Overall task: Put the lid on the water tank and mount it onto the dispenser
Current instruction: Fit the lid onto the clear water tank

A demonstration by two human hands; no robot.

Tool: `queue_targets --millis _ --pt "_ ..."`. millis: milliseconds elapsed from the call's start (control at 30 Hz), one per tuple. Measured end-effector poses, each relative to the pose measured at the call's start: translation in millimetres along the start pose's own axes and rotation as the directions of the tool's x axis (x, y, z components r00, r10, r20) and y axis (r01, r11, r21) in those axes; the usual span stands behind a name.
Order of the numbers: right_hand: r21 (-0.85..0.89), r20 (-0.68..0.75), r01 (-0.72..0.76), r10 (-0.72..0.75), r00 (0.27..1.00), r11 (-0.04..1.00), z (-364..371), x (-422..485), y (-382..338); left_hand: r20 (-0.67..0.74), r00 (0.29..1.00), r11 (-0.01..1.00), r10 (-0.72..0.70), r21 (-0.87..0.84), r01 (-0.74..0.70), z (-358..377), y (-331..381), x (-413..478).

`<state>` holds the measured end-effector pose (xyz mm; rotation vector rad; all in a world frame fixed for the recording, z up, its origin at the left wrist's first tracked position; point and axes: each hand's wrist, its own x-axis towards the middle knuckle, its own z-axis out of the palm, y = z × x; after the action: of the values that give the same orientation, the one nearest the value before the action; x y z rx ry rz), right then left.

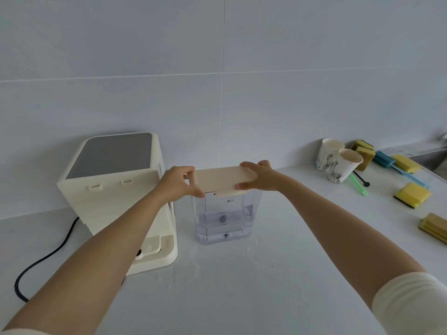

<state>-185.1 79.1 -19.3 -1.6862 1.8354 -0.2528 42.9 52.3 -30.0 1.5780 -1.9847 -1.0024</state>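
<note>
A clear plastic water tank (223,221) stands upright on the white counter, with some water in its bottom. A cream lid (221,181) lies flat across the tank's top. My left hand (179,181) grips the lid's left end and my right hand (260,176) grips its right end. The cream dispenser (113,189) with a grey top panel stands just left of the tank; its low base shelf (159,250) is partly hidden by my left forearm.
A black power cord (43,259) runs left from the dispenser. Two paper cups (338,163), several yellow sponges (412,194), a green utensil (359,186) and blue brushes (396,165) lie at the right. Water drops speckle the counter (242,286) near the tank. A tiled wall stands behind.
</note>
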Motion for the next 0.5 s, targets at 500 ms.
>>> queue_targets --millis 500 --pt "0.139 -0.103 0.059 -0.045 0.994 0.989 17.5 -0.8 21.9 0.155 0.986 0.971 -0.056 -0.222 0.09 4.7 -14.7 14.8"
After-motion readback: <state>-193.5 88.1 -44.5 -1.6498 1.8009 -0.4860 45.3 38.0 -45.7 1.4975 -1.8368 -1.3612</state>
